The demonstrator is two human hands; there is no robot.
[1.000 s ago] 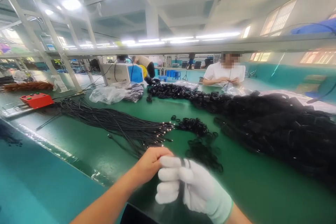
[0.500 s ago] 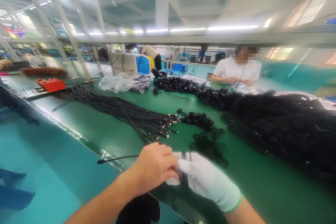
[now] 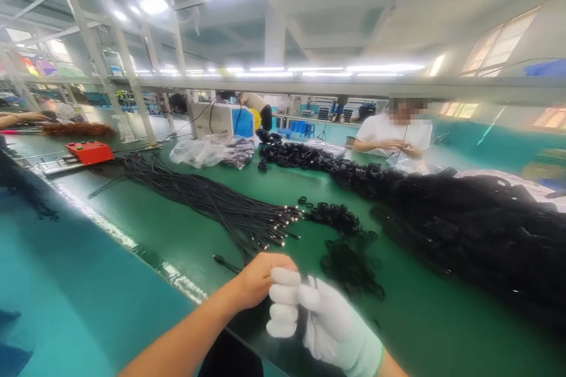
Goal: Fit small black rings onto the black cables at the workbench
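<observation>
Gripping right hand (image 3: 327, 321): white glove, its fingers curled around a black strand (image 3: 303, 319) that shows between the fingertips and the palm.
Bare left hand (image 3: 260, 280): fingers bent inward, close against the glove's fingertips; their tips are covered, so I cannot tell whether they pinch anything.
Strand's place: inside the gloved fingers, its ends hidden.
Loose cable (image 3: 226, 262): thick black end pointing out to the left of the bare fingers, the rest passing behind that hand.
Cable bundle (image 3: 207, 195): on the green surface (image 3: 145, 221), beyond the bare fingers, pale tips at its right end.
Black rings (image 3: 336, 218): small pile beyond the gloved fingers, near those tips.
Looped black pieces (image 3: 349, 265): closer to the gloved fingers than the rings.
Dark heap (image 3: 460, 224): well to the right of the gloved fingers.
Red box (image 3: 91, 152): far to the left of the bare fingers.
Co-worker (image 3: 393, 132): across from the fingers, white top, holding a thin dark cord.
</observation>
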